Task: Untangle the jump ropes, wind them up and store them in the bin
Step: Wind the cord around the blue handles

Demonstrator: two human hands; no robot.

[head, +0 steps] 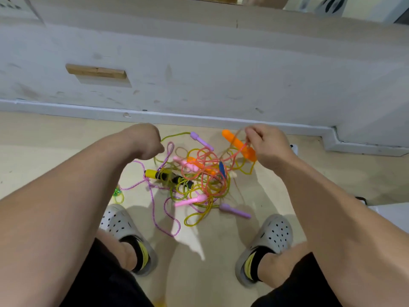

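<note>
— Where do we stand with the ropes?

— They all lie in one tangle on the floor, just ahead of our shoes and near the foot of the white wall. Nothing is wound yet, and we can't pick out the bin anywhere in view.

— What has our right grip got?

— The right grip is pinched, thumb against fingers, on the orange cord. It holds the cord up clear of the heap, just beside the orange handle. We judge it is held high so the strand draws taut and shows where it threads through the yellow-green loops.

— And the left?

— The left grip is curled like a fist above the heap's left edge, knuckles turned away from us. A yellow-green cord running from a purple handle ends right at it. A purple braided rope rises near it too. The fingers are hidden, though, so we cannot tell whether it is clamped on either.

— Why both up and apart?

— Probably to spread the knot. A strand drawn each way opens the loops.

— What might snag?

— The handles. The yellow-and-black handle and a pink handle lie among the loops. We expect they will catch if we drag the cord instead of feeding each handle back through.
</note>
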